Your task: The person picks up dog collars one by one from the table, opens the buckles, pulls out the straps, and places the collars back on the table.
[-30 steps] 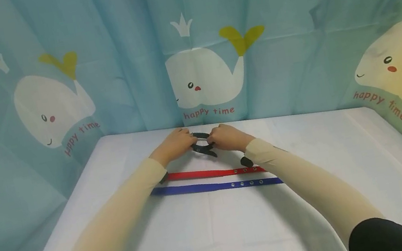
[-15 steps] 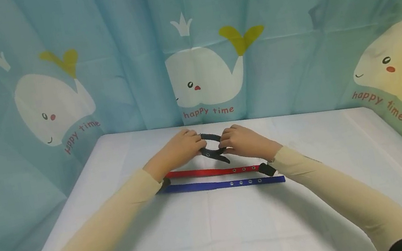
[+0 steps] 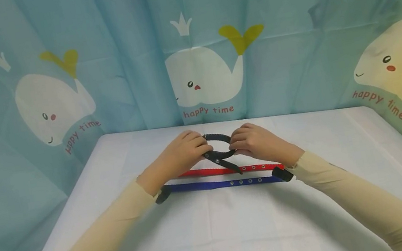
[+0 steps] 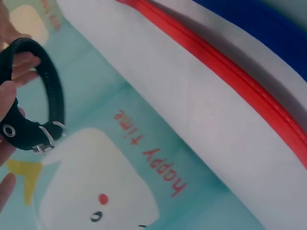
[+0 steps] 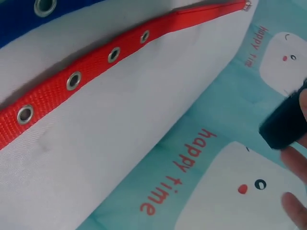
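A black collar (image 3: pixel 228 165) is bent into a loop above the far part of the table, its loose tail slanting down to the right. My left hand (image 3: pixel 181 152) grips the loop's left side, close to the silver buckle (image 4: pixel 46 143) seen in the left wrist view. On the loop's right side, my right hand (image 3: pixel 259 141) holds the strap between thumb and fingers. Part of the buckle is hidden by the left fingers in the head view. Below the hands lie a red collar (image 3: pixel 209 171) and a blue collar (image 3: pixel 191 186), both stretched out flat with metal eyelets towards the right.
A white cloth covers the table (image 3: pixel 213 240). Behind it hangs a blue-green curtain (image 3: pixel 134 65) printed with whales. Black wrist cameras (image 3: pixel 282 174) sit at both cuffs, over the ends of the flat collars in the head view.
Both hands have moved right and nearer to me with the black collar. They are farther apart, the loop looks wider, and more of the tail shows below the left hand.
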Motion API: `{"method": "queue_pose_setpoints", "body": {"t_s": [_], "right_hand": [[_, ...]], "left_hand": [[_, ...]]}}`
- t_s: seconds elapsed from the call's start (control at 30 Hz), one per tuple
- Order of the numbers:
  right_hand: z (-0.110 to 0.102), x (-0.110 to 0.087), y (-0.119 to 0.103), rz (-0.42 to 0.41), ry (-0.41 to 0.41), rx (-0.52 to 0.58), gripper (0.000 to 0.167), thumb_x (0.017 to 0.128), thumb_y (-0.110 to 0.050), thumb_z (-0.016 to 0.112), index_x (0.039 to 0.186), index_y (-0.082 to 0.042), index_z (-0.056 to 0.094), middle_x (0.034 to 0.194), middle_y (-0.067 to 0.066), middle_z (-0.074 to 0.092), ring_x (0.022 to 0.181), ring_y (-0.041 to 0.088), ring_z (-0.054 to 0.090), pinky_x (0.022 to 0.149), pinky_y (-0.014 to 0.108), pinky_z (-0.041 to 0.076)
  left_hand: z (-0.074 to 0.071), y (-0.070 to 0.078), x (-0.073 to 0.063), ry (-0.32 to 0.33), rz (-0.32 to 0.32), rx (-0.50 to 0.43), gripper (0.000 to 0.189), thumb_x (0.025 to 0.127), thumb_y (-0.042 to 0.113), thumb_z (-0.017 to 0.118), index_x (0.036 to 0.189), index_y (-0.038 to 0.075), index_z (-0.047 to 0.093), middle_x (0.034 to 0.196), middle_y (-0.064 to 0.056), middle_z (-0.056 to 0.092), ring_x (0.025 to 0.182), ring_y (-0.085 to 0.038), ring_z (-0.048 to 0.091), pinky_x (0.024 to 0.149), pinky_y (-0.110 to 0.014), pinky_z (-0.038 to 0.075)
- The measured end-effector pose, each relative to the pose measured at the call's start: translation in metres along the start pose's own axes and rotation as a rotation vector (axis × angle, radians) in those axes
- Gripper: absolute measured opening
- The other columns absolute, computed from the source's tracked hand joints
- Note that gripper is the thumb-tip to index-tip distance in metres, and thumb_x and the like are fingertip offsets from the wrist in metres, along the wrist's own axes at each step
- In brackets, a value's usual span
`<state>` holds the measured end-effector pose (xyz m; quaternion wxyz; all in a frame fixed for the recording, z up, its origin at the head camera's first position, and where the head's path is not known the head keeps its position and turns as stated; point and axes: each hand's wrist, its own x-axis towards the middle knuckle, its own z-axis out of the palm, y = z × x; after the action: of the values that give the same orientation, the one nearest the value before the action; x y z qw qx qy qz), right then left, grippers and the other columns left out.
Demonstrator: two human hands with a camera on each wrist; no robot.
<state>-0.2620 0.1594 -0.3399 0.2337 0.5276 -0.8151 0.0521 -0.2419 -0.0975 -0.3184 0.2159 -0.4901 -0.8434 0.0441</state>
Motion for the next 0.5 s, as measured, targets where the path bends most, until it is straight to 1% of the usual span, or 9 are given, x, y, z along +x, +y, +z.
{"method": "queue_pose_setpoints", "body": {"t_s": [0.07, 0.2, 0.37, 0.43, 0.5], "right_hand": [[-0.003, -0.001, -0.001, 0.016, -0.007, 0.020, 0.020, 0.075, -0.016, 0.078, 0.094, -0.009, 0.074, 0.088, 0.001, 0.073, 0.090, 0.018, 0.066, 0.086, 0.035, 0.051], [-0.010, -0.001, -0.004, 0.037, -0.016, 0.034, 0.023, 0.076, -0.015, 0.078, 0.098, -0.009, 0.074, 0.092, 0.002, 0.074, 0.089, 0.016, 0.068, 0.083, 0.033, 0.052], [-0.020, 0.000, -0.010, 0.061, -0.025, 0.052, 0.020, 0.079, -0.015, 0.074, 0.098, -0.010, 0.073, 0.092, 0.001, 0.074, 0.087, 0.015, 0.068, 0.082, 0.031, 0.052], [-0.024, 0.002, -0.013, 0.063, -0.017, 0.063, 0.018, 0.080, -0.015, 0.073, 0.097, -0.010, 0.073, 0.090, 0.001, 0.074, 0.087, 0.015, 0.068, 0.082, 0.031, 0.052], [-0.027, 0.003, -0.017, 0.046, 0.011, 0.075, 0.016, 0.081, -0.015, 0.073, 0.095, -0.010, 0.074, 0.087, 0.001, 0.073, 0.084, 0.015, 0.067, 0.082, 0.032, 0.052]], "left_hand": [[-0.003, 0.004, 0.000, 0.023, 0.011, 0.003, 0.027, 0.079, 0.023, 0.075, 0.105, 0.016, 0.069, 0.096, 0.001, 0.068, 0.099, -0.018, 0.060, 0.097, -0.034, 0.046], [-0.009, 0.012, 0.000, 0.016, -0.005, -0.010, 0.029, 0.081, 0.026, 0.074, 0.107, 0.016, 0.068, 0.097, 0.000, 0.068, 0.099, -0.018, 0.060, 0.097, -0.033, 0.046], [-0.014, 0.020, 0.000, 0.014, -0.032, -0.004, 0.026, 0.083, 0.027, 0.071, 0.107, 0.016, 0.068, 0.095, 0.000, 0.067, 0.096, -0.018, 0.059, 0.097, -0.033, 0.046], [-0.014, 0.023, 0.000, 0.020, -0.046, 0.004, 0.025, 0.084, 0.028, 0.071, 0.105, 0.015, 0.069, 0.094, -0.001, 0.067, 0.096, -0.018, 0.059, 0.097, -0.033, 0.046], [-0.013, 0.025, -0.001, 0.027, -0.064, 0.011, 0.024, 0.084, 0.028, 0.070, 0.104, 0.014, 0.068, 0.093, -0.001, 0.066, 0.095, -0.018, 0.059, 0.097, -0.033, 0.045]]}}
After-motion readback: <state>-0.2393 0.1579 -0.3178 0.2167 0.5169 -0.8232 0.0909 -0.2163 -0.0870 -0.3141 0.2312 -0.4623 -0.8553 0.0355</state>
